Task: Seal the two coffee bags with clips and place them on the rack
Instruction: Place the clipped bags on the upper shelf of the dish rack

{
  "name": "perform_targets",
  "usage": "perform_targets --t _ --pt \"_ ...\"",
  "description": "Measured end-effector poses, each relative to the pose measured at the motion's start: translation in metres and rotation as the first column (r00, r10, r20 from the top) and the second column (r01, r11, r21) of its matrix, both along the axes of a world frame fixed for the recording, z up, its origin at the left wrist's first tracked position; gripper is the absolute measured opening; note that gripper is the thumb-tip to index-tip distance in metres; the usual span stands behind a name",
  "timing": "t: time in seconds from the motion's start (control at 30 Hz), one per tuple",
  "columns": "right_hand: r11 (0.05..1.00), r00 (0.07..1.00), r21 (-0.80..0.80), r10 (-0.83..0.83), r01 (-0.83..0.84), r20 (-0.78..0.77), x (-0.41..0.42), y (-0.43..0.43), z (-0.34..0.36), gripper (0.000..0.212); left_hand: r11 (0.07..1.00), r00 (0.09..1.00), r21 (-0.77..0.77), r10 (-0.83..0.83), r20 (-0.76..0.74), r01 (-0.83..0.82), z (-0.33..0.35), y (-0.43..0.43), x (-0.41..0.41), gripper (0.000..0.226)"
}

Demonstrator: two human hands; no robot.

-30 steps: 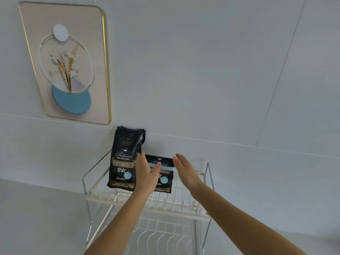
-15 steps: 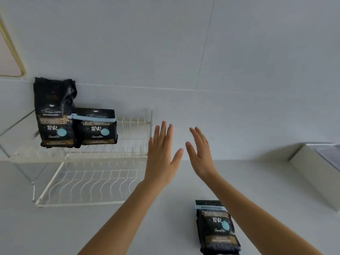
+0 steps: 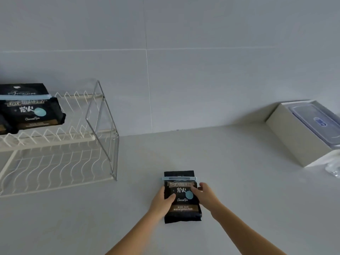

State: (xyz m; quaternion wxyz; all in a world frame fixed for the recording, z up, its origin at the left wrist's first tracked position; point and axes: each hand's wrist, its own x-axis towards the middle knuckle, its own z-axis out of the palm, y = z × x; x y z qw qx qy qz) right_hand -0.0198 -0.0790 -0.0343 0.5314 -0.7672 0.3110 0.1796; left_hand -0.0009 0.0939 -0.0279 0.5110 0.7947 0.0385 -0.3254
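Note:
A black coffee bag (image 3: 182,208) lies flat on the white counter, sealed near its top by a light blue clip (image 3: 179,178). My left hand (image 3: 161,201) grips its left edge, thumb over the front. My right hand (image 3: 205,193) holds its right edge, fingers on the front. A second black coffee bag (image 3: 31,111) with a blue clip (image 3: 25,97) stands on the top tier of the white wire rack (image 3: 77,137) at the left. The corner of another dark bag (image 3: 4,126) shows at the left frame edge.
A white box (image 3: 294,138) holding a clear lidded container (image 3: 316,122) sits at the right against the tiled wall. A clear plastic item (image 3: 334,169) lies beside it at the frame edge. The rack's lower tier (image 3: 55,168) holds nothing.
My view swung right and down from the rack to the counter. Both hands left the bags on the rack, came down open, and now grip the clipped bag on the counter.

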Motion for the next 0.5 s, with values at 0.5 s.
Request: perform_targets --t 0.5 --pt "0.983 0.908 0.177 -0.04 -0.038 0.416 0.047 0.047 0.103 0.026 0.927 0.874 -0.255 0.351 0.337 -0.275 0.097 0.023 0.008 0.038"
